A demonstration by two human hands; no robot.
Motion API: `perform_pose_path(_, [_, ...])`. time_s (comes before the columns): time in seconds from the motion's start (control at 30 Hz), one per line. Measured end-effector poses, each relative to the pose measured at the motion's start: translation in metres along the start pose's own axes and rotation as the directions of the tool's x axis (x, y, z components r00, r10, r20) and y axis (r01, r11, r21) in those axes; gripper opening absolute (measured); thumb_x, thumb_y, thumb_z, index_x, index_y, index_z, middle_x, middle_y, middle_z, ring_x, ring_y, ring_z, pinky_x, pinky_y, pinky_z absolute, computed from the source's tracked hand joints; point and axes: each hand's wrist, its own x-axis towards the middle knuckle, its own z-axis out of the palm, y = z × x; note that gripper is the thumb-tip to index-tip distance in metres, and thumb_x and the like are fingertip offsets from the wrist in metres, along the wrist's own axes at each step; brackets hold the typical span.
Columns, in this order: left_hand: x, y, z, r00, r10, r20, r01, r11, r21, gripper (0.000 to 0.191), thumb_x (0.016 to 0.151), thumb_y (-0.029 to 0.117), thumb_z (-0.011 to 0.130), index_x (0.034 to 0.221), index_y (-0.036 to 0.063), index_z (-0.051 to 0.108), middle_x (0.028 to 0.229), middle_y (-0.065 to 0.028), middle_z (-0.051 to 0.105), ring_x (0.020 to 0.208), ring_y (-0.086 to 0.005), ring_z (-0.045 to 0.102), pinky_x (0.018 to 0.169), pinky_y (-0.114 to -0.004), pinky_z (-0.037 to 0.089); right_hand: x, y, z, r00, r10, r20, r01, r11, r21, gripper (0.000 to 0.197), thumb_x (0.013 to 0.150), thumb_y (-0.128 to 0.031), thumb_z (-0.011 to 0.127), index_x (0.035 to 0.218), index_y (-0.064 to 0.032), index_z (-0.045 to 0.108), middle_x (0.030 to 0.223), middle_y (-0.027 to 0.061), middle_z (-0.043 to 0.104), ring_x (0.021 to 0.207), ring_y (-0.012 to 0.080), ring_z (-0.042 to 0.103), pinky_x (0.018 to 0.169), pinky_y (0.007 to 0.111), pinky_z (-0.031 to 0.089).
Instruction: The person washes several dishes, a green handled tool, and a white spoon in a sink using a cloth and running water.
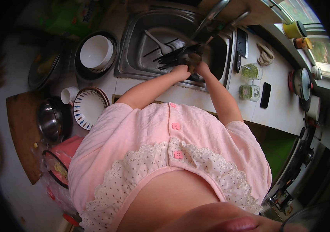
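Over the stainless-steel sink (128, 55), a bundle of dark chopsticks (170, 58) lies between my two hands, tips pointing left. My left hand (181, 72) is closed around the bundle's near side. My right hand (202, 69) grips its right end, where a blurred brownish object (194, 59) shows. The metal faucet (211, 14) reaches over the sink just above the bundle. A white spoon (160, 43) and a few loose chopsticks (150, 52) rest on the sink bottom. What lies directly beneath my hands is partly hidden.
Left of the sink are white bowls (95, 52) in a dark basin (79, 68), patterned plates (91, 108), a white mug (68, 95) and a steel bowl (49, 119). To the right lie a cleaver (242, 43), a cloth (266, 55), glass mugs (250, 92) and a phone (265, 95).
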Motion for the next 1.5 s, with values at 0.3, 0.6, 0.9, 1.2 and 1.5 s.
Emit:
perform_pose_path(0.3, [0.0,-0.024,-0.003,0.998,-0.043,-0.04,0.041,0.998,-0.048,0.024,0.064,0.02,0.049,0.079,0.0025,0.054,0.081,-0.0151,0.055,0.077,-0.0284,0.052,0.066,-0.035,0.041,0.035,-0.019,0.028,0.979,-0.186,0.081,0.201,0.941,-0.272,0.029,0.055,-0.021,0.058,0.079,-0.0047,0.058,0.081,0.017,0.055,0.076,0.0287,0.054,0.068,0.033,0.044])
perform_pose_path(0.6, [0.014,-0.032,-0.002,0.986,-0.159,0.057,0.162,0.986,-0.041,0.029,0.063,0.021,0.048,0.084,0.0015,0.055,0.085,-0.0172,0.055,0.08,-0.0299,0.053,0.069,-0.036,0.042,0.061,-0.052,0.045,0.973,-0.232,-0.015,0.211,0.91,-0.358,0.025,0.067,-0.02,0.049,0.085,-0.0048,0.057,0.084,0.0171,0.055,0.078,0.0286,0.054,0.067,0.035,0.044])
perform_pose_path(0.9, [0.014,-0.048,0.01,0.993,-0.111,0.05,0.111,0.994,0.009,0.022,0.063,0.02,0.05,0.075,0.0024,0.054,0.078,-0.0163,0.055,0.074,-0.0298,0.053,0.063,-0.036,0.041,0.042,-0.076,0.033,0.999,-0.025,-0.032,-0.015,0.503,-0.864,0.029,0.071,-0.02,0.044,0.094,-0.0071,0.055,0.099,0.0137,0.052,0.09,0.033,0.048,0.068,0.054,0.036])
perform_pose_path(1.2, [0.018,-0.043,0.006,0.972,-0.157,0.178,0.151,0.988,0.045,0.031,0.064,0.019,0.046,0.087,-0.0002,0.055,0.089,-0.0175,0.053,0.084,-0.0289,0.052,0.071,-0.035,0.041,0.05,-0.065,0.045,0.993,0.014,-0.113,-0.109,0.411,-0.905,0.027,0.071,-0.018,0.045,0.093,-0.0069,0.056,0.099,0.0147,0.051,0.09,0.0336,0.048,0.067,0.046,0.038])
perform_pose_path(1.5, [0.019,-0.043,0.009,0.971,-0.154,0.18,0.144,0.987,0.071,0.032,0.064,0.02,0.047,0.088,0.0002,0.054,0.094,-0.0177,0.052,0.087,-0.0291,0.05,0.074,-0.034,0.04,0.046,-0.065,0.043,0.996,-0.016,-0.085,-0.07,0.434,-0.898,0.029,0.07,-0.019,0.047,0.093,-0.004,0.056,0.1,0.0147,0.051,0.092,0.0339,0.047,0.069,0.046,0.038])
